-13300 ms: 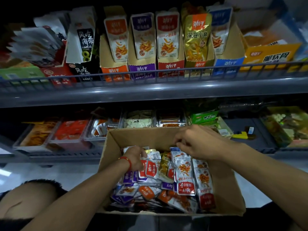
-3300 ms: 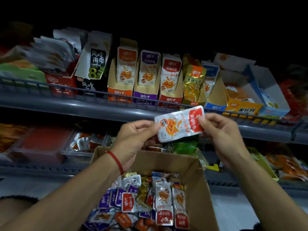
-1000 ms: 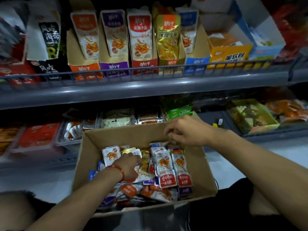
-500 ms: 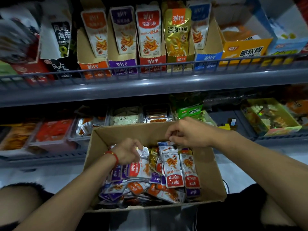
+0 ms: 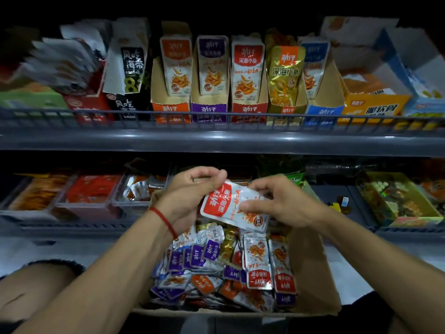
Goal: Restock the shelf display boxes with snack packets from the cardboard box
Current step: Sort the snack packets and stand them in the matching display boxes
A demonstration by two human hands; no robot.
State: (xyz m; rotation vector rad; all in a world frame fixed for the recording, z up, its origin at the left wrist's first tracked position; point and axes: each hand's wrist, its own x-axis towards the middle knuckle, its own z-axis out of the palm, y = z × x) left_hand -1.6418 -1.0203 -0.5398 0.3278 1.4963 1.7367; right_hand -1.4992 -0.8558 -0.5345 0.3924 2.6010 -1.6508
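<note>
Held up over the open brown cardboard box of small snack packets: one red-and-white foil snack packet. Pinched at its top corner by left hand fingers, at its right side by right hand fingers. Above, a grey metal shelf with a red display box.

Shop aisle: grey shelf (railed front) lined with snack display boxes.

Both forearms bare, no sleeves in view. Left hand: thin red string bracelet around the wrist. Right hand: no rings, no wristwear. Dark fabric hem over bare knee, lower left.
</note>
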